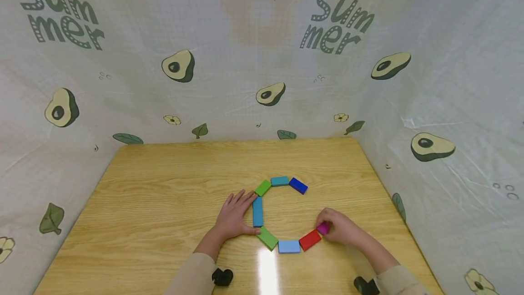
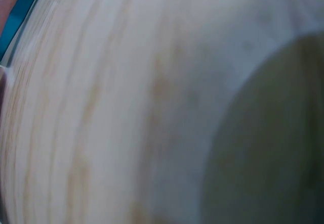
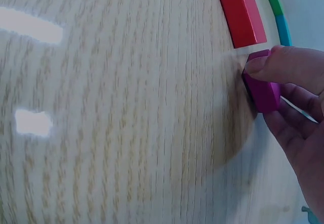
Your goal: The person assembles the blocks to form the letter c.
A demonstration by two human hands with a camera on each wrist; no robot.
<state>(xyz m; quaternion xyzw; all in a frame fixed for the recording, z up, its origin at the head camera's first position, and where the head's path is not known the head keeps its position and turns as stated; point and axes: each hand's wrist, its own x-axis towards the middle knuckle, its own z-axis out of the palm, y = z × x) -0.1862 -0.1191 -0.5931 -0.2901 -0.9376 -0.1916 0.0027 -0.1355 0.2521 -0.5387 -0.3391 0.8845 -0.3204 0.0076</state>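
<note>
Coloured blocks form an open ring on the wooden table. My right hand (image 1: pixel 337 227) pinches a magenta block (image 3: pixel 263 88) between thumb and fingers, beside the end of the red block (image 1: pixel 310 240). My left hand (image 1: pixel 235 217) lies with fingers spread at the ring's left side; its fingertips are by the upper end of a blue block (image 1: pixel 257 211) and its thumb touches the lower green block (image 1: pixel 268 238). A light blue block (image 1: pixel 289 246) sits between green and red. Along the top run a green block (image 1: pixel 263 188), a teal block (image 1: pixel 280 181) and a dark blue block (image 1: pixel 298 185).
The wooden table (image 1: pixel 163 195) meets a pale cloth (image 1: pixel 229 117) printed with avocados and leaves at its back and sides. Between the dark blue block and the magenta block the ring has a gap. Light glares off the table's front.
</note>
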